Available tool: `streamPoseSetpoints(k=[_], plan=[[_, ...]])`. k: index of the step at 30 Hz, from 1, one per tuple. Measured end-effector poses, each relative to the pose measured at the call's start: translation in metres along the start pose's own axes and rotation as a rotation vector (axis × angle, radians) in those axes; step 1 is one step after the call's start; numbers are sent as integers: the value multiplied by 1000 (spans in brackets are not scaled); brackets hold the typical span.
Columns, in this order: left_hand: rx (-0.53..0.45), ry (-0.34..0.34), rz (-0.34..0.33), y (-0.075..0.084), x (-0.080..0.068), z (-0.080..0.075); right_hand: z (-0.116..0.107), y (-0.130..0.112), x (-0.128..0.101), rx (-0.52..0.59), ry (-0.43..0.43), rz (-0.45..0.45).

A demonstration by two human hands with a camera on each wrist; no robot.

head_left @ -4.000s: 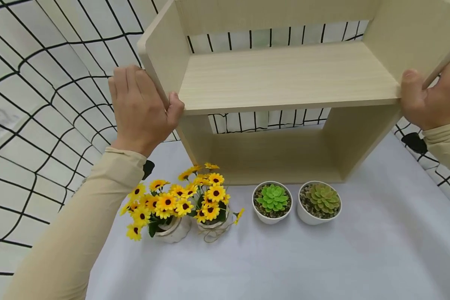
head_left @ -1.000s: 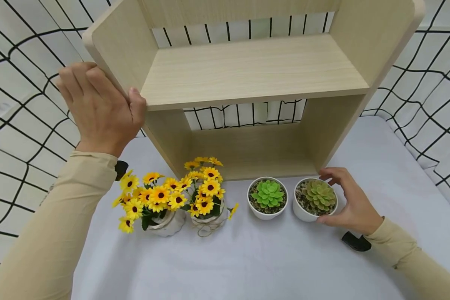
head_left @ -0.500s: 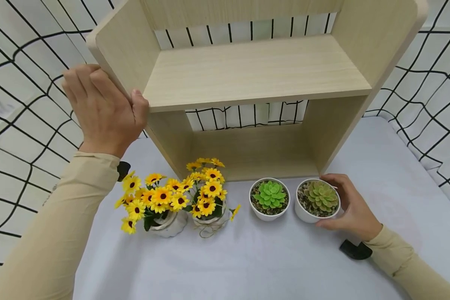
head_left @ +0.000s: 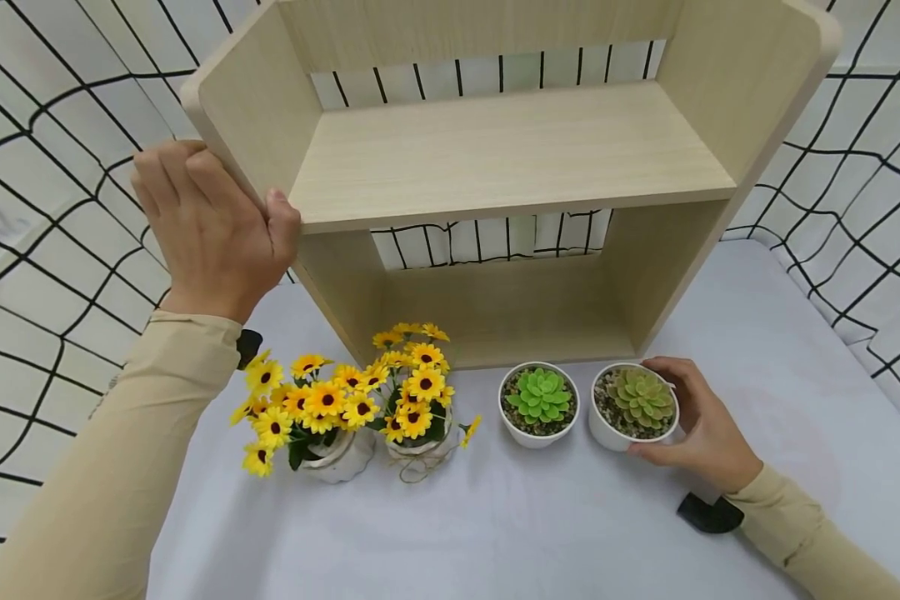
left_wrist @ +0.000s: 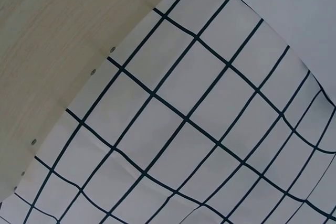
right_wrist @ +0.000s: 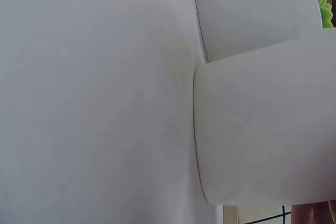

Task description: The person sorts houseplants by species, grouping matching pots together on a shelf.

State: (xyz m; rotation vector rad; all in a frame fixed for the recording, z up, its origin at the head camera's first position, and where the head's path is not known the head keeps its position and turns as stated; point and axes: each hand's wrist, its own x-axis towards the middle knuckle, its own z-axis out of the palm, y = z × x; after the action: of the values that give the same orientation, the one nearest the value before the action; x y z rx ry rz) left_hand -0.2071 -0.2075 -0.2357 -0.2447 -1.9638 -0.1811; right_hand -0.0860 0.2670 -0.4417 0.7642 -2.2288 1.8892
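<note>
Left hand (head_left: 210, 229) fingers hidden behind pale wooden shelf unit (head_left: 495, 158) side panel; shelf top cut by frame edge above hands.

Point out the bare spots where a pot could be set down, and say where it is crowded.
Bare: the upper board of the wooden shelf, its lower compartment, and the white cloth nearer than the pots. Crowded: the row before the shelf, two sunflower pots, the green succulent pot, and the olive succulent pot gripped by the right hand.
</note>
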Motion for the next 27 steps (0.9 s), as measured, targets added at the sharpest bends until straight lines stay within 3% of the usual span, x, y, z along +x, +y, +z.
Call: streamPoseSetpoints(k=[11, 27], plan=[[-14, 16, 10, 0, 0, 2, 5, -5, -3, 17, 46, 55], [-9, -24, 27, -6, -3, 2, -1, -26, 10, 105, 30, 5]])
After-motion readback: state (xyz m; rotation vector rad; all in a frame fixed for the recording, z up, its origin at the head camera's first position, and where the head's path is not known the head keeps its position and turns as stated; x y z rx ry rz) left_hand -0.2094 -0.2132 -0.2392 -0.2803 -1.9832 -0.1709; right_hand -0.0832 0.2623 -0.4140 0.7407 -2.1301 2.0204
